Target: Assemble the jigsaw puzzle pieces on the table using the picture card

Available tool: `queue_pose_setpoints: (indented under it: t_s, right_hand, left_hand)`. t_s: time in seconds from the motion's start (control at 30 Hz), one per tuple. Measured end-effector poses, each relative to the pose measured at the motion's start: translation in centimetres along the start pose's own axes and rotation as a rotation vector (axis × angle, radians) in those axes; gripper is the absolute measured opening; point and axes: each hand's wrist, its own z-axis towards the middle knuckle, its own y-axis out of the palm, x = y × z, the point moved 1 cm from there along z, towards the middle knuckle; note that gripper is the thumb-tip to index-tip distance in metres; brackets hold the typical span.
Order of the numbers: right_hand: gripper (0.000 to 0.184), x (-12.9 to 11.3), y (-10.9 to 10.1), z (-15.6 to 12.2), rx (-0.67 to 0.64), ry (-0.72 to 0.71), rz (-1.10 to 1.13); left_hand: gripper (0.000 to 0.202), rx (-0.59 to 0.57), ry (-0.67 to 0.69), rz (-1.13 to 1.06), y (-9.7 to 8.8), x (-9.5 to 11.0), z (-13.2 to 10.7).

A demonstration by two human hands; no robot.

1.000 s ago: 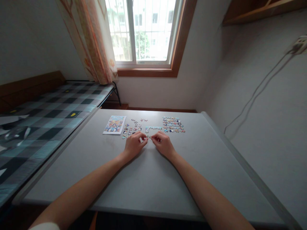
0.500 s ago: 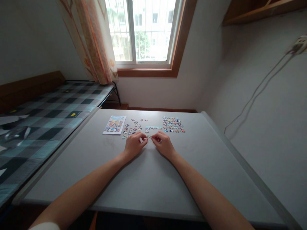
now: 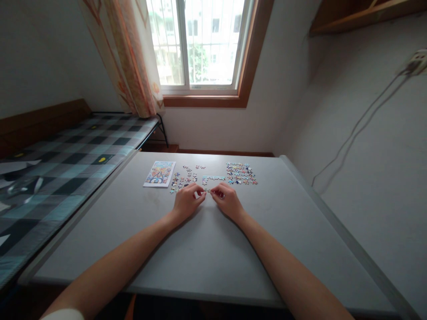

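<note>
Both hands meet near the middle of the table, fingertips pinched around small jigsaw puzzle pieces (image 3: 207, 190). My left hand (image 3: 188, 199) grips from the left side, and my right hand (image 3: 227, 198) from the right. The fingers partly cover the pieces, so their exact shape and number do not show. Just beyond the hands lies a joined puzzle strip (image 3: 214, 178) in pale blue, with a corner turning down at its left. Loose puzzle pieces (image 3: 182, 179) are scattered past my left hand. A denser group of pieces (image 3: 240, 173) lies beyond my right hand.
A printed picture sheet (image 3: 159, 174) rests at the left of the grey table (image 3: 207, 253). Along the left stands a bed with a checked cover (image 3: 70, 164). The right wall carries a hanging cable (image 3: 353, 129). A window (image 3: 210, 44) is ahead.
</note>
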Motion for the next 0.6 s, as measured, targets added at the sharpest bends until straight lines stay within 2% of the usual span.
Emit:
queue_pose_setpoints:
  t_s: [0.43, 0.53, 0.6]
  right_hand:
    - [0.011, 0.3, 0.1, 0.0, 0.018, 0.004, 0.014]
    - [0.013, 0.2, -0.5, 0.8, 0.028, 0.012, 0.023]
    - [0.013, 0.0, -1.2, 1.8, 0.079, 0.027, 0.015]
  left_hand:
    - [0.014, 0.007, 0.002, -0.024, 0.2, -0.2, 0.0]
    - [0.015, 0.0, -0.017, -0.032, 0.1, -0.1, 0.0]
    - [0.014, -0.01, -0.021, -0.019, 0.1, 0.0, 0.0]
